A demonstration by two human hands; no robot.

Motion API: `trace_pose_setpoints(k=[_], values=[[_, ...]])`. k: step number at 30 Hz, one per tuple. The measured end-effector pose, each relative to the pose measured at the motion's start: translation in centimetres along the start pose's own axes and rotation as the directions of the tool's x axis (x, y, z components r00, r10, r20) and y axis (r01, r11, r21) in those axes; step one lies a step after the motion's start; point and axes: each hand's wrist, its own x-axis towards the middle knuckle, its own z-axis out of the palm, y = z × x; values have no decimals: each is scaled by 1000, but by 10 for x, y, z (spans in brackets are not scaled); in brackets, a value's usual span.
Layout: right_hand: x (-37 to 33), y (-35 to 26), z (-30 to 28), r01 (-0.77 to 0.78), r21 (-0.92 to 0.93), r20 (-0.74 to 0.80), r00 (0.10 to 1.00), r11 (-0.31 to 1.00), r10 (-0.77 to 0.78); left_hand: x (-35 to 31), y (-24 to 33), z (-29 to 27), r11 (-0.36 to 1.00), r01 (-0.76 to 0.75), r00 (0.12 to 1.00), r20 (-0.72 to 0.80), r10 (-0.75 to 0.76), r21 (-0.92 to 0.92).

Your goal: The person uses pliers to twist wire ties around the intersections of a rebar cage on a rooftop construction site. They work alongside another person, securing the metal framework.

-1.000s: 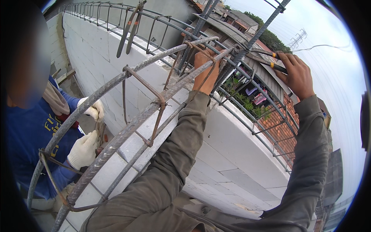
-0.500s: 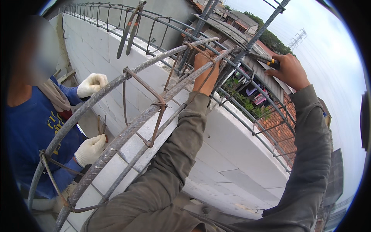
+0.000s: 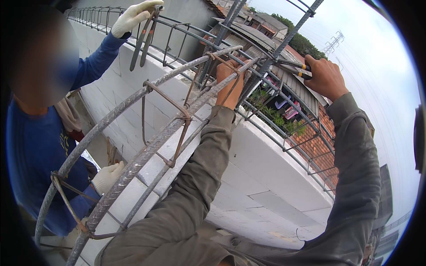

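Where white block wall [image 3: 266, 159] runs, hands [image 3: 230, 84] grip rebar cage [image 3: 133, 164].

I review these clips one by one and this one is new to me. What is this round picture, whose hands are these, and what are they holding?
It is a fisheye view from a camera on a person's head, so straight bars look bent. The two olive sleeves belong to that person. The left hand grips a rebar cage lying over a white block wall. The right hand holds pliers against the bars. A co-worker in blue, wearing white gloves, stands at left: one glove is raised to the bars, the other glove is low beside the cage.
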Motion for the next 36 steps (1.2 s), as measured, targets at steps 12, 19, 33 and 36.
trace_pose_setpoints(k=[12, 19, 33, 36], values=[[-12, 25, 22, 216, -389, -551, 725, 896, -414, -3, 0, 7, 999, -39, 999, 2, 39, -7], [-16, 6, 33, 150, -325, -566, 760, 934, -319, -2, -5, 2, 998, -47, 999, -12, 46, -31], [33, 33, 28, 96, 258, -19, 995, 961, -94, -2, 4, 6, 999, -26, 1000, 2, 26, -24], [15, 12, 15, 127, 70, -196, 974, 989, -111, 0, 5, 3, 999, -42, 998, -38, 42, 0]])
